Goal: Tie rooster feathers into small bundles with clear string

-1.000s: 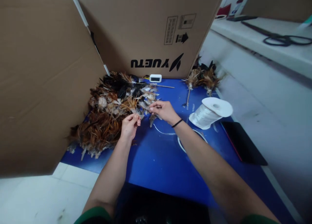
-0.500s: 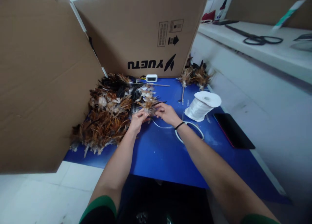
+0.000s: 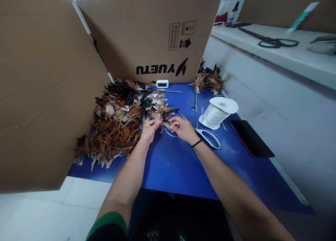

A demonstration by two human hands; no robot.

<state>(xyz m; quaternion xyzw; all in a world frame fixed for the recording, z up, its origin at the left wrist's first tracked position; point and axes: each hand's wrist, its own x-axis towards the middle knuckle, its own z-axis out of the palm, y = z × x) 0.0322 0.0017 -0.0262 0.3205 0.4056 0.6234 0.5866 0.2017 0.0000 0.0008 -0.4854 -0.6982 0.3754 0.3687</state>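
Pinched together at the quill ends, brown and black feathers (image 3: 161,111) are in my left hand (image 3: 150,130), whose fingers are closed. My right hand (image 3: 183,128) is just to the right, thumb and fingertips closed at the edge of the same feathers; what exactly they grip is too small to make out. A thin pale string (image 3: 170,133) curves below the two hands. Scissors with white handles (image 3: 210,139) lie partly beneath my right hand and wrist. A large heap of brown feathers (image 3: 111,137) spreads to the left of my left hand.
A white spool (image 3: 216,115) and a black phone (image 3: 251,139) are on the blue table (image 3: 173,171) at right. Tall cardboard (image 3: 147,31) walls the back and left. A small digital display (image 3: 162,84) stands behind; black scissors (image 3: 275,42) lie on the ledge.
My right hand has shifted slightly right and down, uncovering more of the white-handled scissors. My left hand stays at the feathers. The view has moved a little.
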